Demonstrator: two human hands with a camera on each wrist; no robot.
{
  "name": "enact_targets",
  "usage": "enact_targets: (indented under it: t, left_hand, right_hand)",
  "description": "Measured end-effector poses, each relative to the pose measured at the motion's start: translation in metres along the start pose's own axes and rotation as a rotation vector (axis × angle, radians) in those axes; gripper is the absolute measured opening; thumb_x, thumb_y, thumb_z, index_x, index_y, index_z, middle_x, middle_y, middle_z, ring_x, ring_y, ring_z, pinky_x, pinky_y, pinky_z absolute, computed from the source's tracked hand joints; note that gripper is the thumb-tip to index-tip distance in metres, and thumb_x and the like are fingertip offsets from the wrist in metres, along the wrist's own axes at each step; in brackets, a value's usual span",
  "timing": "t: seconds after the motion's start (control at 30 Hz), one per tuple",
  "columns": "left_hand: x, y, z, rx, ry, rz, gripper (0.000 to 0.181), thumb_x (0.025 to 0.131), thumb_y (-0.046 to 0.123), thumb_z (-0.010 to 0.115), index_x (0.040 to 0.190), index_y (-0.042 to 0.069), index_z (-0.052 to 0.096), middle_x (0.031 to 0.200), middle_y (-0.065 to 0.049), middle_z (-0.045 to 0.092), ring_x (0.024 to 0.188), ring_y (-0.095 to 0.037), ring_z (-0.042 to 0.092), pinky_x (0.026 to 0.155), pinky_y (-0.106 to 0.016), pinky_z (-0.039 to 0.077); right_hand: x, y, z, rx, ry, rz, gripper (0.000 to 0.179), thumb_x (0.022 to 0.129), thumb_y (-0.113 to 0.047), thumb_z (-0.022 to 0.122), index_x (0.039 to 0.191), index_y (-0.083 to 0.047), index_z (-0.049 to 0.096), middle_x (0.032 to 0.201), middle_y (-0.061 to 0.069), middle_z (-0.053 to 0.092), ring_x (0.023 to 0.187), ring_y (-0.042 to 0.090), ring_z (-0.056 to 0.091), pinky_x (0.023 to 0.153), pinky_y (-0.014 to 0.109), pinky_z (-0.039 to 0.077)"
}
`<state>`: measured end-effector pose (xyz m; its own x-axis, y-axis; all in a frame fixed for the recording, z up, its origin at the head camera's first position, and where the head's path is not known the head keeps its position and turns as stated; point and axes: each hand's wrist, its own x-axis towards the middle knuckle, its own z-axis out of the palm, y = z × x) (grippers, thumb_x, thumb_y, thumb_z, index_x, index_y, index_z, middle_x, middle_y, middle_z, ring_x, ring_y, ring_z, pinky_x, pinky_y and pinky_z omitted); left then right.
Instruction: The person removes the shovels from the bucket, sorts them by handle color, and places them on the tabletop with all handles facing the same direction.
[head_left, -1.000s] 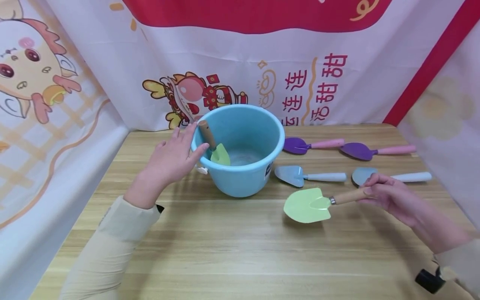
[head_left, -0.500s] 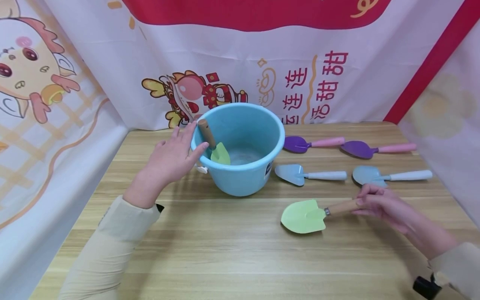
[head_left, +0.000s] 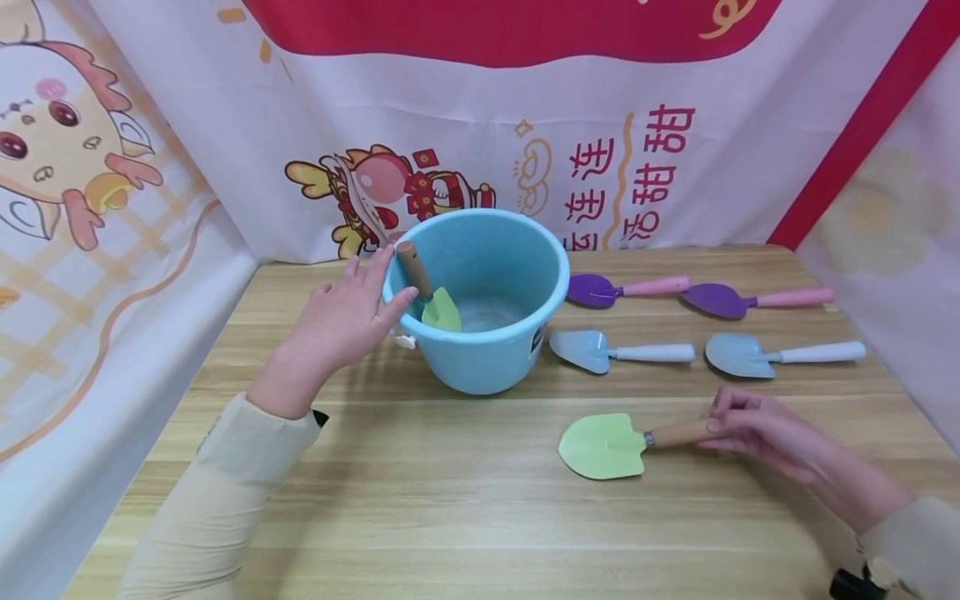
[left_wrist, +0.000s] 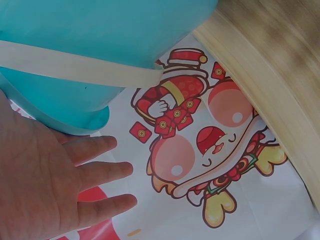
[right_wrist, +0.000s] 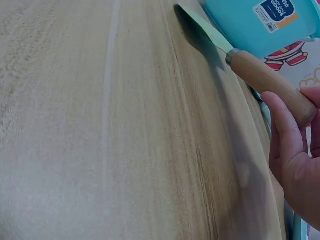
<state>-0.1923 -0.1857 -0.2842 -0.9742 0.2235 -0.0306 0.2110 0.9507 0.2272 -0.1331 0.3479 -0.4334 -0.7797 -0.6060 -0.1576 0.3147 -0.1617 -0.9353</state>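
My left hand [head_left: 341, 321] rests against the left rim of a light blue bucket [head_left: 483, 354]. In the left wrist view its fingers [left_wrist: 102, 175] stretch out straight and spread beside the rim. Inside the bucket, a small green trowel [head_left: 441, 310] leans with its wooden handle up at the rim near my thumb. My right hand [head_left: 780, 442] pinches the end of the wooden handle of another green trowel [head_left: 603, 447], whose blade points left, low over the table in front of the bucket. The right wrist view shows this handle [right_wrist: 270, 82] between thumb and fingers, with a shadow beneath.
Right of the bucket lie two purple trowels with pink handles, one nearer [head_left: 592, 290] and one farther right [head_left: 716, 300]. Before them lie two light blue trowels, left [head_left: 583, 350] and right [head_left: 738, 356]. Printed cloth [head_left: 480, 117] hangs behind the wooden table [head_left: 450, 500].
My right hand has brought the green trowel down toward the table and nearer the front, uncovering the right light blue trowel. My left hand has stayed at the bucket.
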Motion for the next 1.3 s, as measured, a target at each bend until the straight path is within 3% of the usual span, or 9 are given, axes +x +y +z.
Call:
enact_targets:
  t: [0.2, 0.37, 0.6, 0.8, 1.0, 1.3]
  left_hand:
    - [-0.001, 0.001, 0.000, -0.013, -0.006, -0.006, 0.083, 0.105, 0.062, 0.034, 0.166, 0.017, 0.001, 0.169, -0.017, 0.016, 0.153, -0.047, 0.007, 0.110, -0.078, 0.020]
    - [-0.001, 0.001, -0.001, -0.014, -0.004, -0.007, 0.084, 0.104, 0.064, 0.033, 0.166, 0.018, 0.002, 0.169, -0.018, 0.017, 0.153, -0.048, 0.008, 0.110, -0.078, 0.020]
    - [-0.001, 0.001, -0.001, -0.014, 0.000, -0.004, 0.083, 0.105, 0.063, 0.034, 0.166, 0.018, 0.002, 0.168, -0.018, 0.019, 0.153, -0.048, 0.010, 0.110, -0.078, 0.021]
    - [-0.001, 0.000, 0.000, -0.018, 0.003, -0.005, 0.082, 0.105, 0.062, 0.035, 0.166, 0.018, 0.003, 0.168, -0.018, 0.019, 0.153, -0.048, 0.009, 0.110, -0.078, 0.021]
    - [-0.001, 0.000, 0.001, -0.022, 0.002, -0.015, 0.083, 0.105, 0.062, 0.036, 0.167, 0.018, 0.003, 0.169, -0.017, 0.018, 0.153, -0.047, 0.009, 0.111, -0.078, 0.020]
    - [-0.002, 0.001, 0.000, -0.020, -0.003, -0.020, 0.083, 0.105, 0.063, 0.035, 0.167, 0.018, 0.003, 0.169, -0.018, 0.019, 0.153, -0.048, 0.009, 0.110, -0.078, 0.020]
  right_hand:
    - [0.000, -0.001, 0.002, -0.080, 0.021, 0.052, 0.016, 0.100, 0.008, 0.054, 0.095, -0.004, 0.064, 0.106, 0.005, 0.061, 0.104, 0.022, 0.068, 0.096, 0.038, 0.054]
    - [-0.001, -0.005, 0.003, -0.163, 0.010, 0.096, 0.022, 0.100, 0.008, 0.053, 0.095, -0.007, 0.067, 0.109, 0.006, 0.061, 0.103, 0.021, 0.067, 0.096, 0.038, 0.055]
    - [-0.002, -0.013, 0.006, -0.333, 0.035, 0.166, 0.007, 0.096, 0.004, 0.063, 0.100, -0.001, 0.065, 0.109, 0.012, 0.060, 0.100, 0.024, 0.067, 0.093, 0.039, 0.057]
    - [0.000, -0.018, 0.009, -0.455, 0.038, 0.231, 0.017, 0.096, -0.003, 0.067, 0.108, 0.008, 0.063, 0.105, 0.012, 0.063, 0.096, 0.023, 0.066, 0.089, 0.036, 0.059]
    - [0.001, -0.022, 0.012, -0.659, 0.072, 0.252, 0.023, 0.095, -0.013, 0.070, 0.111, 0.003, 0.066, 0.102, 0.011, 0.066, 0.090, 0.020, 0.062, 0.077, 0.028, 0.053]
    - [0.004, -0.029, 0.008, -0.649, 0.041, 0.291, 0.027, 0.098, -0.015, 0.068, 0.117, 0.004, 0.064, 0.112, 0.013, 0.066, 0.098, 0.023, 0.064, 0.083, 0.030, 0.055]
